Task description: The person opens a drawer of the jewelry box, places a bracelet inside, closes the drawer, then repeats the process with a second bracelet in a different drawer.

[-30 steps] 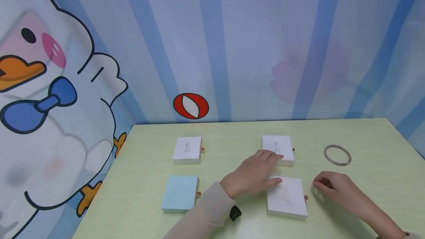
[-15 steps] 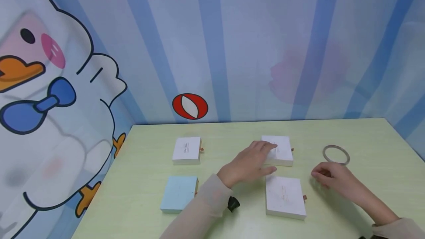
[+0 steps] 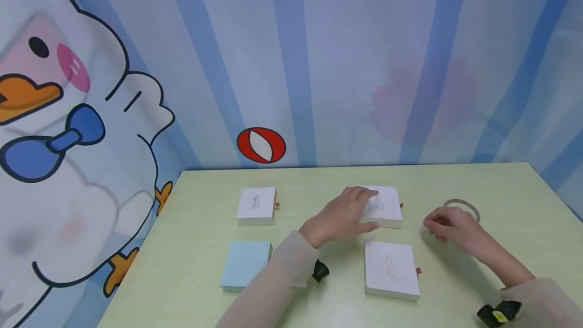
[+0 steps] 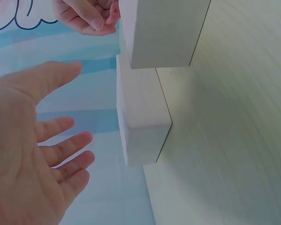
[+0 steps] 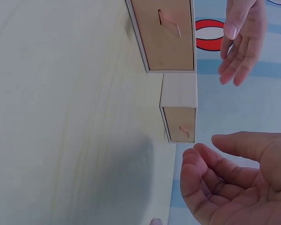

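My left hand (image 3: 341, 216) hovers at the left side of the far white drawer box (image 3: 387, 207), fingers extended and thumb spread, holding nothing. Closer to me lies the near white box (image 3: 391, 270), larger, with faint print on top. In the right wrist view, both boxes show tan drawer fronts with small ribbon pulls, on the larger box (image 5: 164, 51) and the smaller box (image 5: 173, 117). To the right of them, my right hand (image 3: 457, 229) hangs above the table, fingers loosely curled around nothing. It partly hides a grey ring (image 3: 461, 201) behind it.
On the left of the pale green table (image 3: 319, 186) lie a small white box (image 3: 256, 205) and a light blue box (image 3: 246, 265), the latter partly covered by my left sleeve (image 3: 282, 272). A printed cloth backdrop (image 3: 328, 65) rises behind the table's far edge.
Both hands have moved farther from me over the table. The left hand has left the near white box; the right hand now overlaps the ring in the head view. The boxes stay put.
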Tool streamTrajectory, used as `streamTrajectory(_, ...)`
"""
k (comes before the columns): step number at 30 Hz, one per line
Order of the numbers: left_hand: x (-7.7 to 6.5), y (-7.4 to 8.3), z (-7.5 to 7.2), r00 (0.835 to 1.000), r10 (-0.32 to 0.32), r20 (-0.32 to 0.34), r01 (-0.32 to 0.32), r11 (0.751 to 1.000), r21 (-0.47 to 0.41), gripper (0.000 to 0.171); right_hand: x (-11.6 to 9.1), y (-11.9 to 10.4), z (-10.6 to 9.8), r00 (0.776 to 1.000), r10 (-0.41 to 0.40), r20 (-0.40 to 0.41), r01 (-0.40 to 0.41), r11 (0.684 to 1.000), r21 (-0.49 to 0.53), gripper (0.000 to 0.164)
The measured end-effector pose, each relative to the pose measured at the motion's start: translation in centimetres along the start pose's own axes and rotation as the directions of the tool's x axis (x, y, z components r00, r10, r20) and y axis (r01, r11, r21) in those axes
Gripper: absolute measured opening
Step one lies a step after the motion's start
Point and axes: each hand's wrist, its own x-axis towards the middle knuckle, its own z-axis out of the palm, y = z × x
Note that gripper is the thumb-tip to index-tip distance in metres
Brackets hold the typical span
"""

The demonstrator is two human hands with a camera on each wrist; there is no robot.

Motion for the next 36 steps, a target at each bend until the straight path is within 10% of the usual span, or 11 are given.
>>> streamTrajectory(36, 4.4, -1.2, 1.1, 0.997, -0.047, 0.053, 0.051, 0.996, -0.067, 0.094, 5.2, 0.1, 0.5, 0.995, 0.095, 0.034, -0.099, 0.985, 0.144, 0.028)
